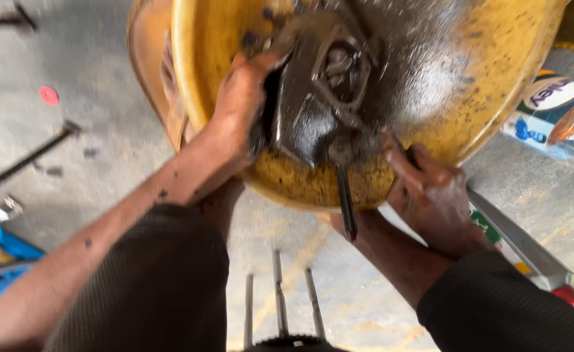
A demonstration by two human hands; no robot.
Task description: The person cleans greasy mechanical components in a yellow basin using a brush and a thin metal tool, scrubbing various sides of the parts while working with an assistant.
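Yellow and scuffed, a big round metal drum (496, 72) fills the upper middle of the view, its face smeared dark with grease around a black metal bracket (313, 104) bolted near the centre. The left hand (238, 114) is wrapped closed on the bracket's left edge, thumb over the top. The right hand (430, 195) is curled shut at the drum's lower rim, gripping a thin dark rod (347, 208) that hangs below the rim; blur hides exactly how the fingers sit. Both forearms, in dark ribbed sleeves, come up from the bottom of the frame and crowd the drum's lower edge. Three thin metal bars (279, 293) lie on the concrete floor (104, 52) between the arms. A blue box (0, 261) sits at the left edge, a long metal strip (522, 248) runs to the right, and a printed tin (554, 111) stands beyond the drum's right side. Open floor shows at upper left.
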